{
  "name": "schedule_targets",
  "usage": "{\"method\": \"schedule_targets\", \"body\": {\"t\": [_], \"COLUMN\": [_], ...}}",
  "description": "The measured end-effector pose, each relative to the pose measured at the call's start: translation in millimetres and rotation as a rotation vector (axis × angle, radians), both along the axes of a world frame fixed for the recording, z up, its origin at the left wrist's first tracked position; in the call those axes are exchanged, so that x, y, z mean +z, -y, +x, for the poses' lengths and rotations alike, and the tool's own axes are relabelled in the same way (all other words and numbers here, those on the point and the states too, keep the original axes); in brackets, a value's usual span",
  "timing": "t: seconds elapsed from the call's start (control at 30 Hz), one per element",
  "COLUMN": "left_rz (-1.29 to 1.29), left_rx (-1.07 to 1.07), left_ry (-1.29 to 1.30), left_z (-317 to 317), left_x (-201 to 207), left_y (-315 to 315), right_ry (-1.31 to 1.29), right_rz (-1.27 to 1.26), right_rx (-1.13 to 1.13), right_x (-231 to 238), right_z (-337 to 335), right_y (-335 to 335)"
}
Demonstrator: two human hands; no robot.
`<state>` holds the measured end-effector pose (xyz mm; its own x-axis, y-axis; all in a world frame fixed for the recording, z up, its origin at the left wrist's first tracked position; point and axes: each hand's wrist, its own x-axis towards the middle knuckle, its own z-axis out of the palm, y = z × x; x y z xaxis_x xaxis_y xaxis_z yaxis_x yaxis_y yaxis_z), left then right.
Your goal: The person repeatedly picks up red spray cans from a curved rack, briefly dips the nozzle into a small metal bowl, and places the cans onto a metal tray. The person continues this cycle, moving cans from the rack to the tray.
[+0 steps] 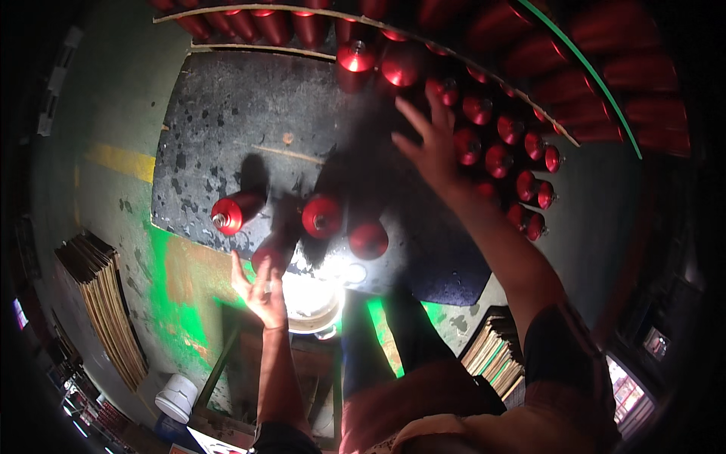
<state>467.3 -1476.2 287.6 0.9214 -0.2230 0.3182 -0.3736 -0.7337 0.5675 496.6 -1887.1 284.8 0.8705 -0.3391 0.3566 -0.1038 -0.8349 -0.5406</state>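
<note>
Several red metal cylinders with small silver necks stand on a dark, worn board. My left hand [263, 297] is low on the left with its fingers apart, right by a shadowed red cylinder [270, 254]; whether the fingertips touch it, I cannot tell. Beyond it are a tilted red cylinder [228, 216], another with its neck up [321, 216] and a smooth rounded one [369, 240]. Farther off, my right hand [431, 147] is stretched out with spread fingers, next to a cluster of red cylinders [478, 110]. Nothing shows in its grasp.
A brightly lit round white container [321, 316] stands before me at the board's near edge. More red cylinders [310, 29] line the far side behind a thin brown sheet edge [265, 51]. Stacked flat sheets [102, 303] are at left, others [495, 356] at lower right. A white bucket [176, 397] is lower left.
</note>
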Motion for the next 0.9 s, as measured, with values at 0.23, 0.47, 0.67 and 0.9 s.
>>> {"method": "schedule_targets", "body": {"t": [0.23, 0.47, 0.67, 0.9], "left_rz": [-0.146, 0.109, 0.05, -0.382], "left_rx": [-0.268, -0.373, -0.423, -0.3], "left_ry": [-0.036, -0.109, -0.031, -0.031], "left_z": [138, 245, 257, 236], "left_x": [16, -32, -56, -15], "left_y": [142, 323, 333, 238], "right_ry": [-0.093, 0.009, 0.01, 0.022], "right_rz": [0.034, -0.094, -0.019, -0.043], "right_rx": [-0.104, -0.144, -0.16, -0.139], "right_x": [-55, -70, -67, -70], "right_z": [121, 123, 121, 120], "right_y": [44, 45, 42, 44]}}
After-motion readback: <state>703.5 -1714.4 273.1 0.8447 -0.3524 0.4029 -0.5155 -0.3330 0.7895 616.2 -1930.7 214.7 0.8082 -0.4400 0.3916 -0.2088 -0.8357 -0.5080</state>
